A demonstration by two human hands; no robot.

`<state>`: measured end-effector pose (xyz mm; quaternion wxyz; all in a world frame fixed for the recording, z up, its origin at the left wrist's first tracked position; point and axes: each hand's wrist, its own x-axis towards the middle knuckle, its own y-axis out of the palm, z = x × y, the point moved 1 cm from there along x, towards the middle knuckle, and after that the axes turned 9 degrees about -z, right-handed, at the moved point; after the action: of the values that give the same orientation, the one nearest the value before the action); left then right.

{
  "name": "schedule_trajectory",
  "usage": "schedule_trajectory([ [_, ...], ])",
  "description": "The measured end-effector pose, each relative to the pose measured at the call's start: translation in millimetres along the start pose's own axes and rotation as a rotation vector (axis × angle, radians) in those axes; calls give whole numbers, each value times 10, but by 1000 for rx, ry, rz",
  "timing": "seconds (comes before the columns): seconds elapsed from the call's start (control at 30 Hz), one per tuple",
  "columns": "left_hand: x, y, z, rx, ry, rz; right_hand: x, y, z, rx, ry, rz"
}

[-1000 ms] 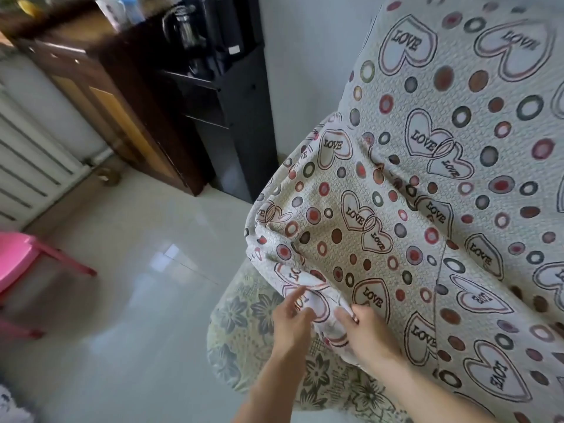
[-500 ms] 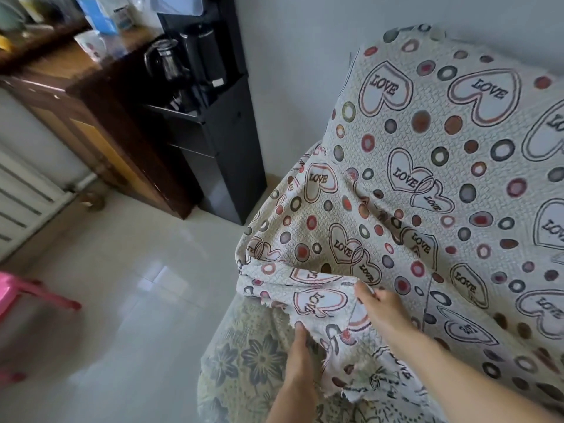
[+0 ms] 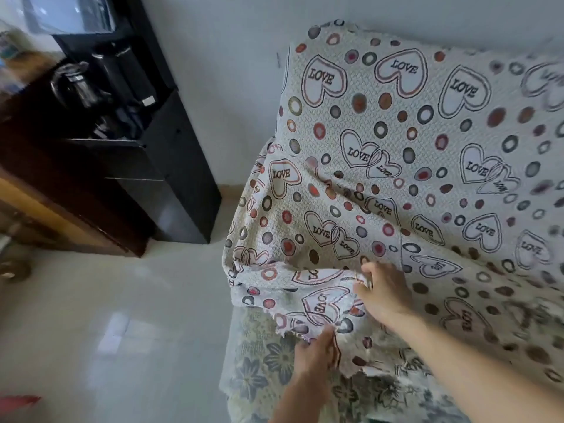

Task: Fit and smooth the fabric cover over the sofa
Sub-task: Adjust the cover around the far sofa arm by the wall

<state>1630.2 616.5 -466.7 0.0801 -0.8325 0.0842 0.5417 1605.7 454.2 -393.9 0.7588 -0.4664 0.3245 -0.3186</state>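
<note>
Hands have parted, right hand [image 3: 383, 296] gripping the cover [image 3: 396, 184], left hand [image 3: 316, 352] pinching its hem; black cabinet [image 3: 174, 172] alongside.

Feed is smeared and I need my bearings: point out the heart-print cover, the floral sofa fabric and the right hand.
heart-print cover [image 3: 396, 123], head view, on its smooth upper stretch.
floral sofa fabric [image 3: 262, 364], head view, on the bare patch below the cover's edge.
right hand [image 3: 386, 296], head view, on the back of the hand.

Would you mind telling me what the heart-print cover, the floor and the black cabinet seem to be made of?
Heart-print cover: woven, quilted-looking cloth, matt; it shows a waffle texture and soft folds. Floor: probably glazed tile, since it mirrors light. Black cabinet: possibly laminated board or plastic; smooth, flat dark faces.
</note>
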Motion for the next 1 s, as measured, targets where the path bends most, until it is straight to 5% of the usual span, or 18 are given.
schedule_trajectory([
  [0.07,-111,-189,-67,32,30,2,-354,47,82,-5,-11,12],
  [0.3,-333,-795,12,193,235,-106,-1432,356,374,71,1,706],
  [0.4,-429,-1031,112,191,293,-77,-1701,481,429,-98,-135,476],
  [0.5,-349,-1247,116,407,746,-193,-1914,643,351,-30,-55,318],
  [0.6,-193,-1402,108,1219,1581,-179,-2183,756,254,97,30,302],
  [0.63,-132,-1397,94,1516,1709,-70,-2257,796,225,129,51,293],
  [0.73,-140,-1347,62,2032,1512,318,-2481,888,164,142,75,288],
  [1.0,-218,-1703,151,2458,1174,211,-3018,1326,382,199,147,368],
])
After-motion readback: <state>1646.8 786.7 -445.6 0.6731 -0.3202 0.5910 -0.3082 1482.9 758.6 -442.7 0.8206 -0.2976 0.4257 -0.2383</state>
